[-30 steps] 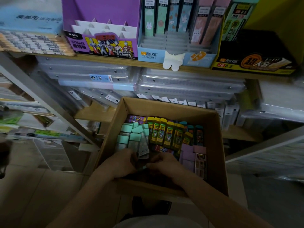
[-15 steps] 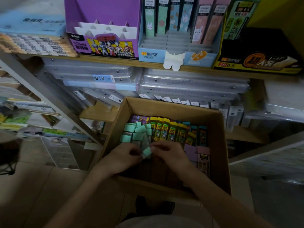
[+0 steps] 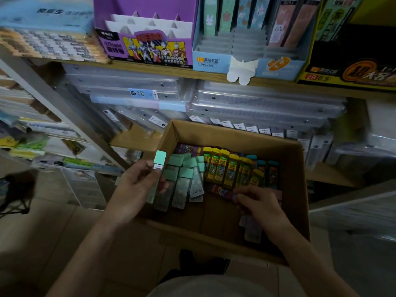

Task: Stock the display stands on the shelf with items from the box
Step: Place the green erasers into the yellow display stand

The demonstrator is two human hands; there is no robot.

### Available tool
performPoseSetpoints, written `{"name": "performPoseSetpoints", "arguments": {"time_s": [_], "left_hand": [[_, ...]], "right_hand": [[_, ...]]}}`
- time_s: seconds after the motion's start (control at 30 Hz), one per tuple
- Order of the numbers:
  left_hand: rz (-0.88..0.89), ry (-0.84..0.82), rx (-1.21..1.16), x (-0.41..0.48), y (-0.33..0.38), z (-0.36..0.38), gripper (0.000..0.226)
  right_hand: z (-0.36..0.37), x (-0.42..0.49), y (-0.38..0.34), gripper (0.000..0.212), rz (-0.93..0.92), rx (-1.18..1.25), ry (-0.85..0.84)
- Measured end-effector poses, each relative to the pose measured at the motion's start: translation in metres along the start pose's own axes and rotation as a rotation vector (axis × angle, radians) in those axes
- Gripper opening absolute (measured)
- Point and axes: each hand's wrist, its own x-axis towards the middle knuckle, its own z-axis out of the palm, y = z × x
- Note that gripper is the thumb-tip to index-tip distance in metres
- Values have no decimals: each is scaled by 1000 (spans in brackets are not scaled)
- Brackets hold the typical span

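Observation:
An open cardboard box (image 3: pixel 299 189) sits below the shelf, holding several mint-capped packs (image 3: pixel 182 181), yellow-capped packs (image 3: pixel 222 168) and purple packs (image 3: pixel 250 228). My left hand (image 3: pixel 137 187) holds one mint-capped pack (image 3: pixel 159 162) upright, lifted at the box's left edge. My right hand (image 3: pixel 259 206) is down inside the box, fingers pinching a dark purple pack (image 3: pixel 220 192) near the purple ones. On the shelf above stand a purple display stand (image 3: pixel 147 37) with bare white tiers and a light blue display stand (image 3: pixel 246 48) with several tall packs at its back.
A yellow-black stand (image 3: pixel 351 61) sits at the shelf's right end, flat stacked boxes (image 3: pixel 49 43) at its left. Clear plastic cases (image 3: pixel 257 106) fill the level below. A grey slanted shelf post (image 3: pixel 64 112) runs on the left. Floor tiles lie below the box.
My left hand has lifted a mint-capped pack up and to the left out of the pile. My right hand has moved right and now pinches a dark purple pack.

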Motion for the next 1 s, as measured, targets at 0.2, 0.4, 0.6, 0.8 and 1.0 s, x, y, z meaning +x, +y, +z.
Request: {"name": "performPoseSetpoints", "arguments": {"time_s": [0.2,0.4,0.6,0.8,1.0], "left_hand": [[-32,18,-30,7,-9,2,14],[-50,-34,73,11,-26,4,13],[-83,-48,217,8,-35,10,23],[-120,-56,229,8,-34,11,17],[-188,-63,213,12,-39,11,15]], "right_hand": [[-10,-5,-1,11,-27,-446,-99],[-14,-19,9,25,118,-924,-555],[-12,-23,1,29,168,-891,-542],[-2,-22,1,22,63,-884,-517],[19,-11,0,42,4,-774,-421]]}}
